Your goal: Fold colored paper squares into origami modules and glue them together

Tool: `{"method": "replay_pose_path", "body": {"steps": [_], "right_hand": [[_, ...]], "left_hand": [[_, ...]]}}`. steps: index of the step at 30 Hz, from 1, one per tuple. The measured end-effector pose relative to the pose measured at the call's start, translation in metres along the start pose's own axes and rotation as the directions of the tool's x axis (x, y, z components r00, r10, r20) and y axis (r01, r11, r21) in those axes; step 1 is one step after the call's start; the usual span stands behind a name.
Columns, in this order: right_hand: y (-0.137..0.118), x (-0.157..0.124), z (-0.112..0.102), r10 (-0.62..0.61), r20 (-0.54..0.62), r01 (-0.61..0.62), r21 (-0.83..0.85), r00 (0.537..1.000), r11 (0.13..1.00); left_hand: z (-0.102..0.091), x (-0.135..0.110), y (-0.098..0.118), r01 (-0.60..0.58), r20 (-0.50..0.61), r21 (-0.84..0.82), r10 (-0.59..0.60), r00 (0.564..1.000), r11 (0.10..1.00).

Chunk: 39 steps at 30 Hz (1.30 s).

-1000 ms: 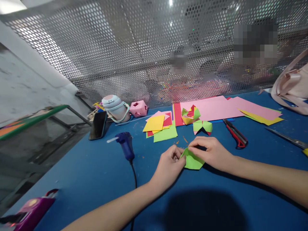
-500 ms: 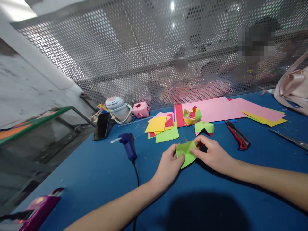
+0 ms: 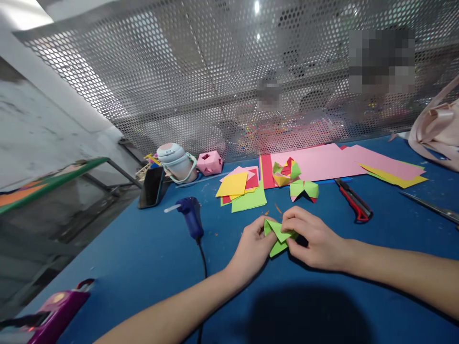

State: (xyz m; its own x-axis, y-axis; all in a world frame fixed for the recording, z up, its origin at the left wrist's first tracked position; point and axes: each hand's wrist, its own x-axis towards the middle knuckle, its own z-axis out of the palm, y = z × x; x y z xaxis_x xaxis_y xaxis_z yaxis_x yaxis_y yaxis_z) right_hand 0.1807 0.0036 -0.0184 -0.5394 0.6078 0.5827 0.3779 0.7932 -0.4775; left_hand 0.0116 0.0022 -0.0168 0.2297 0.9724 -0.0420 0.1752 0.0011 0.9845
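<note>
A partly folded green paper piece (image 3: 277, 235) lies low over the blue table (image 3: 143, 253), held between both hands. My left hand (image 3: 251, 248) pinches its left edge with curled fingers. My right hand (image 3: 312, 237) grips its right side, fingers closed over a fold. Just beyond them sit a green and red folded paper shape (image 3: 303, 189) and a multicoloured folded shape (image 3: 285, 172).
A stack of coloured paper squares (image 3: 241, 189), large pink sheets (image 3: 322, 160), a red utility knife (image 3: 353, 200), a blue glue gun (image 3: 190, 217) with cord, a phone (image 3: 152, 187), a pale bottle (image 3: 177, 162), a pink paper cube (image 3: 209, 162). A perforated metal screen (image 3: 201, 71) backs the table.
The green paper went from a flat shape to a narrower, more folded form. Both hands shifted slightly around it and stay pinched on it.
</note>
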Motion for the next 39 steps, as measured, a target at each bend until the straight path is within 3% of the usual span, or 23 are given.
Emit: {"method": "replay_pose_path", "body": {"steps": [4,11,23,32,39], "right_hand": [[-0.002,0.0013,-0.0013,0.038,0.028,-0.039,0.045,0.999,0.998],[0.0024,0.0012,0.0021,0.146,-0.026,-0.143,0.09,0.989,0.986],[-0.0011,0.0027,-0.0017,0.223,0.031,-0.225,0.143,0.974,0.964],[-0.0016,0.0061,-0.0034,0.44,0.132,-0.457,0.143,0.888,0.878],[-0.0016,0.0069,-0.0022,0.366,0.225,-0.369,-0.029,0.903,0.929]], "left_hand": [[-0.0005,0.0,0.0001,-0.017,0.008,0.033,0.017,1.0,0.999],[-0.0029,-0.0029,0.0064,-0.044,0.049,0.068,0.041,0.998,0.997],[-0.0038,-0.006,0.0038,-0.018,0.068,-0.015,0.019,0.997,1.0],[-0.0029,-0.005,-0.0014,0.042,0.071,-0.203,-0.028,0.997,0.978],[-0.0025,-0.0055,-0.002,0.077,0.102,-0.28,-0.05,0.994,0.957]]}}
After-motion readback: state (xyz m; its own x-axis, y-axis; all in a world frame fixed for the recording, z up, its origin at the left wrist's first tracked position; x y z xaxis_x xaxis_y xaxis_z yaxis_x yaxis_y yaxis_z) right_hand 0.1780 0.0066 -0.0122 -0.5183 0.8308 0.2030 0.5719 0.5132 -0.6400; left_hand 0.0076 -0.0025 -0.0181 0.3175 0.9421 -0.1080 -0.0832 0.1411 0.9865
